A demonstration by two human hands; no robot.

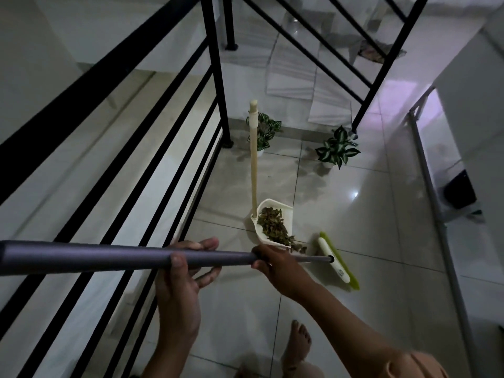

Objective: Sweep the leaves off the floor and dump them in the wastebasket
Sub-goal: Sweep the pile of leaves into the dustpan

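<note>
- Your left hand and right hand both grip the broom handle.
- A hard push of the broom head could scatter leaves past the dustpan.

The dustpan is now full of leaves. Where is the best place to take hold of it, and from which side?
Grip the long cream handle near its top end, coming from above. It stands almost upright from the back corner of the dustpan, so a hand closing around it there can probably lift the pan level and keep the leaves inside.
</note>
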